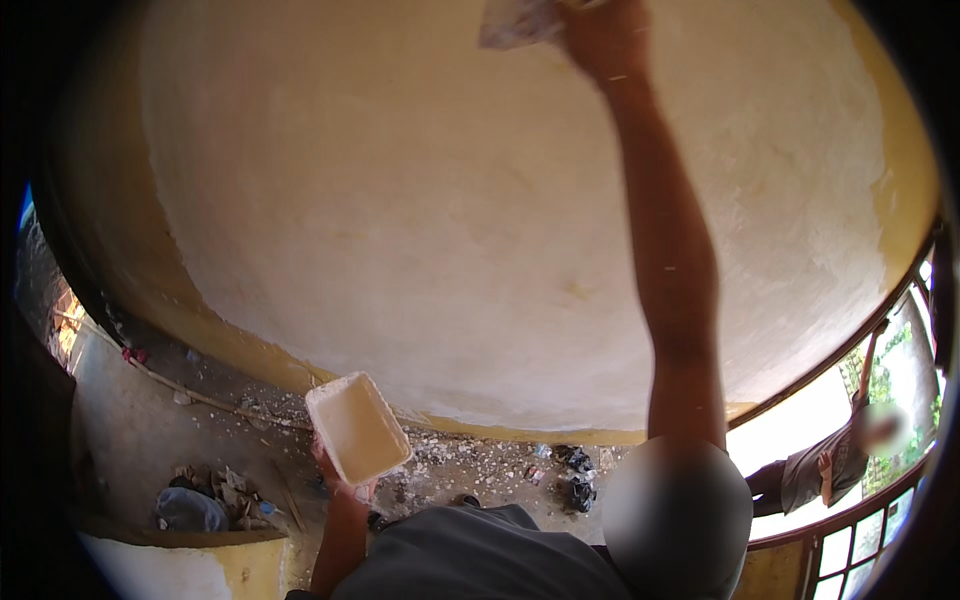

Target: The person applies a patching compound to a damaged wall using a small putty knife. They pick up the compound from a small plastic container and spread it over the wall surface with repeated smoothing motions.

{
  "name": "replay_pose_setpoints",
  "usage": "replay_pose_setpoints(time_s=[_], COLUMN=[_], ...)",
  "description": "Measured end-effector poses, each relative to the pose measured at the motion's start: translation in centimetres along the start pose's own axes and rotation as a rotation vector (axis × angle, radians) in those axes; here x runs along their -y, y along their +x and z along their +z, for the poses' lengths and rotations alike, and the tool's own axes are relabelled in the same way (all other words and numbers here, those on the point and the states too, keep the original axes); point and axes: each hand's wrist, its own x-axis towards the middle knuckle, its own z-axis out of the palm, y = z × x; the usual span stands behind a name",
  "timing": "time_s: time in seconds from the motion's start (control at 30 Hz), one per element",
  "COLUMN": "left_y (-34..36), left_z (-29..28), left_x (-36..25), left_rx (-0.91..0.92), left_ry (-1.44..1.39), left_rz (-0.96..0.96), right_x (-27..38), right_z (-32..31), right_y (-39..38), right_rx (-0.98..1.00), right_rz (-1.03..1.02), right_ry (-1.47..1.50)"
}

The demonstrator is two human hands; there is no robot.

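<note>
My left hand (330, 462) grips a rectangular tray (318, 400) with cream-coloured material in it, held low at the left of the view. My right arm is stretched up across the pale wall (420, 180), and my right hand (605, 35) is closed on a flat, pale, blotchy piece (515, 22) at the top edge of the view. Whether that piece touches the wall I cannot tell. The wall is whitish, with yellow paint (895, 120) showing along its edges.
White flakes and black bags (580, 490) lie on the floor (130, 420). A pole (220, 398) runs along the left, near a debris pile (215, 500) and low wall (190, 570). At right, another person (810, 480) stands by a window frame (860, 530), one arm raised.
</note>
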Motion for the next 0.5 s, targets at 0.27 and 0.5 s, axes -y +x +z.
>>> replay_pose_setpoints(time_s=[0.27,0.5], left_y=[-0.6,-0.6], left_z=[0.1,3.9], left_x=[-0.7,-0.6], left_rx=[0.015,0.185], left_ry=[-0.006,-0.025], left_rz=[0.004,-0.048], right_x=[-3.8,-17.2], right_z=[-4.3,-20.1], right_y=[-6.0,-7.4], right_rx=[-0.023,-0.397], right_rz=[0.247,0.453], right_ry=[0.049,0.325])
